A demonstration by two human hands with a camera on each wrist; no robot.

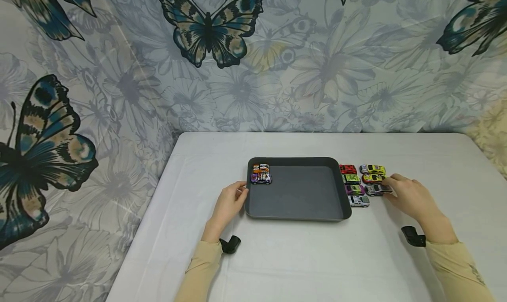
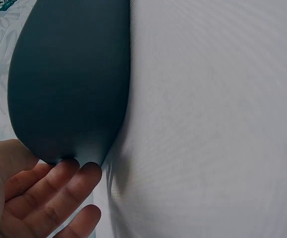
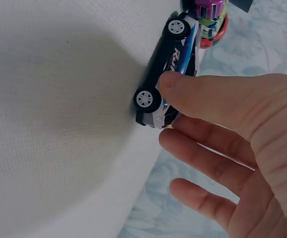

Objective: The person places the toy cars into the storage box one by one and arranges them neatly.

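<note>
The left end of the dark tray point(image 1: 301, 196) is touched by the left hand point(image 1: 227, 201), its fingers loosely extended. To the tray's right, a grey toy car point(image 1: 373, 190) is pinched by the right hand point(image 1: 411, 199) between thumb and fingers, near 6 other toy cars point(image 1: 350, 179).

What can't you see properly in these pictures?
Right wrist view: part of the held car, hidden by the right hand.
Left wrist view: the far end of the tray, cut off by the top edge.
Head view: fine markings on the two cars in the tray, too small to read.
Head view: the top-left butterfly, cut off by the top edge.
</note>
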